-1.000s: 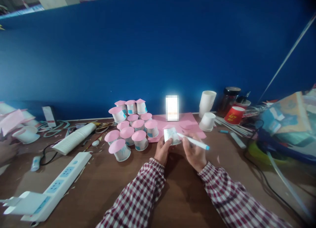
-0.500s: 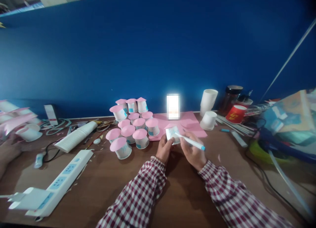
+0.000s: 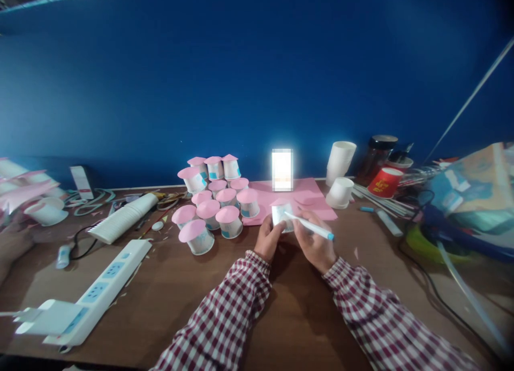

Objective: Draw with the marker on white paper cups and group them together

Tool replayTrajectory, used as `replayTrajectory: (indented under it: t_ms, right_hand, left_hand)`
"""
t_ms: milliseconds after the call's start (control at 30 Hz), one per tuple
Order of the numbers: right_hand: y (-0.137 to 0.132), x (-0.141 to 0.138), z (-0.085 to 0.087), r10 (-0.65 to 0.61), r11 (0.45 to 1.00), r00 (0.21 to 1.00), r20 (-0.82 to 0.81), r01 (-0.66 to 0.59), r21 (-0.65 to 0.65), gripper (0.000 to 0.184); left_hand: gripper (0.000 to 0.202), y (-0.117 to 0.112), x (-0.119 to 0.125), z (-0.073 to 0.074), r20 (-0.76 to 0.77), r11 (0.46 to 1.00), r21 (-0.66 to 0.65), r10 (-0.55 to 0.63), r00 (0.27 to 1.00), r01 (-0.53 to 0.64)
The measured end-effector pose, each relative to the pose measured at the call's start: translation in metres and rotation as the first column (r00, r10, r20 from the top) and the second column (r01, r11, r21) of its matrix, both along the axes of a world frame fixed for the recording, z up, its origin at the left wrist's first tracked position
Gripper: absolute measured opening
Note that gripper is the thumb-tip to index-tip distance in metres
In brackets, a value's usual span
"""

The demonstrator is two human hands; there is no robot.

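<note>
My left hand (image 3: 266, 240) is closed around a small white paper cup (image 3: 281, 214) with a pink top, held just above the brown table (image 3: 172, 301). My right hand (image 3: 315, 243) grips a white pen with a blue end (image 3: 309, 226); its tip touches the cup's side. Just left of my hands stands a cluster of several small cups with pink lids (image 3: 214, 199). A pink paper sheet (image 3: 309, 199) lies behind the held cup.
A white power strip (image 3: 84, 301) lies at the front left, with a lying stack of white cups (image 3: 122, 218) behind it. Stacked white cups (image 3: 340, 159), a red cup (image 3: 384, 182), a dark jar (image 3: 377, 154) and cluttered bags stand right. Another person's hand (image 3: 12, 248) shows at the left edge.
The held cup has been turned more upright between my hands, and the pen tip now rests against its side. The view has shifted slightly downward.
</note>
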State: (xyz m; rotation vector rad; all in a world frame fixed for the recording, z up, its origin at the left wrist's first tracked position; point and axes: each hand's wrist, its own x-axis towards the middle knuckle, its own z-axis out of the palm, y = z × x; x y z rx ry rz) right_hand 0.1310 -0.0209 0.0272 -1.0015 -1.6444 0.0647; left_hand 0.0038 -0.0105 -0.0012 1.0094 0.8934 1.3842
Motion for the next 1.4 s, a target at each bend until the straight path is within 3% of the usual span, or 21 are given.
replayTrajectory:
  t_ms: [667, 1400]
  right_hand:
    - [0.0001, 0.0001, 0.0006, 0.004, 1.0, 1.0, 0.004, -0.004, -0.007, 0.014]
    - [0.001, 0.0007, -0.0015, 0.007, 1.0, 1.0, 0.008, -0.007, -0.005, 0.012]
  left_hand:
    - [0.036, -0.0009, 0.0017, 0.0034, -0.061, 0.998, -0.009, 0.054, 0.997, -0.054]
    - [0.035, 0.0017, -0.0009, -0.0038, -0.051, 1.0, 0.029, 0.007, 0.999, -0.006]
